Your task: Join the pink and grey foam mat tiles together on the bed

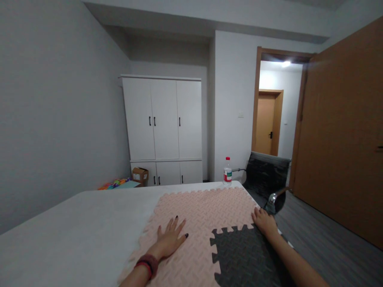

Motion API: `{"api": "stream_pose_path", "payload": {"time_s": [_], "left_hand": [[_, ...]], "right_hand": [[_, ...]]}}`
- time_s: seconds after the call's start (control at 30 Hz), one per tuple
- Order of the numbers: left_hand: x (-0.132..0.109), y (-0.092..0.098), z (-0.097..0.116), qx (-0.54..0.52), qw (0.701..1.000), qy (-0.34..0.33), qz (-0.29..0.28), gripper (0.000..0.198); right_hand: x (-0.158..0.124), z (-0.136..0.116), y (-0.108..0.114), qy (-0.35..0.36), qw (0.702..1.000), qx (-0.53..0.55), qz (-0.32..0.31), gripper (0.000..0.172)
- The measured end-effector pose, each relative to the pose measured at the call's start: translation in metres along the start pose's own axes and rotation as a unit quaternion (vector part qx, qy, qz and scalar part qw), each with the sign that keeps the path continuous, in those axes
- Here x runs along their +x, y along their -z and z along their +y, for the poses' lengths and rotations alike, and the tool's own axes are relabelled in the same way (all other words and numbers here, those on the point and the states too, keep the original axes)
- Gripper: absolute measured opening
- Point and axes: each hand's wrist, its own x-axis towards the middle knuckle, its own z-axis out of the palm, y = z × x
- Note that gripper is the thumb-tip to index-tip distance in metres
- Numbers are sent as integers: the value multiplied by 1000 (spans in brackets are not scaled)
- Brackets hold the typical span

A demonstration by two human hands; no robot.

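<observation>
A pink foam mat with a raised pattern and toothed edges lies on the white table. Against its near right part sits a dark grey foam mat, whose toothed far edge meets the pink one; a gap line shows along parts of the joint. My left hand rests flat on the pink mat with its fingers spread. At the table's right side, my right hand lies over the corner where the two mats meet, fingers pointing forward on the pink mat. My right forearm hides the dark mat's right edge.
A water bottle with a red cap stands at the table's far right corner. Beside the table is a black chair. Beyond are a white cabinet, a cardboard box, colourful items and an open wooden door.
</observation>
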Motion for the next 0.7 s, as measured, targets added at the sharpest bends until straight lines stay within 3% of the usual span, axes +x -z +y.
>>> {"api": "stream_pose_path", "payload": {"time_s": [0.23, 0.37, 0.43, 0.5, 0.57, 0.63, 0.7], "left_hand": [[-8, 3, 3, -7, 1000, 19, 19, 64], [-23, 1, 23, -3, 996, 48, 69, 62], [-38, 1, 39, -3, 995, 42, 89, 60], [-64, 2, 55, -9, 996, 2, 88, 58], [-101, 5, 70, -21, 996, -62, 63, 53], [-142, 9, 82, -42, 990, -136, 16, 50], [-176, 8, 90, -62, 975, -207, -43, 54]], "right_hand": [[-14, -18, 20, 62, 997, -14, 37, 41], [-53, -33, 46, 118, 992, 0, 39, 46], [-83, -27, 65, 131, 990, 29, 48, 47], [-118, -4, 84, 123, 986, 96, 56, 48], [-155, 38, 95, 92, 979, 179, 44, 51], [-191, 93, 90, 27, 969, 245, 23, 54], [-226, 148, 71, -51, 951, 304, 14, 52]]}}
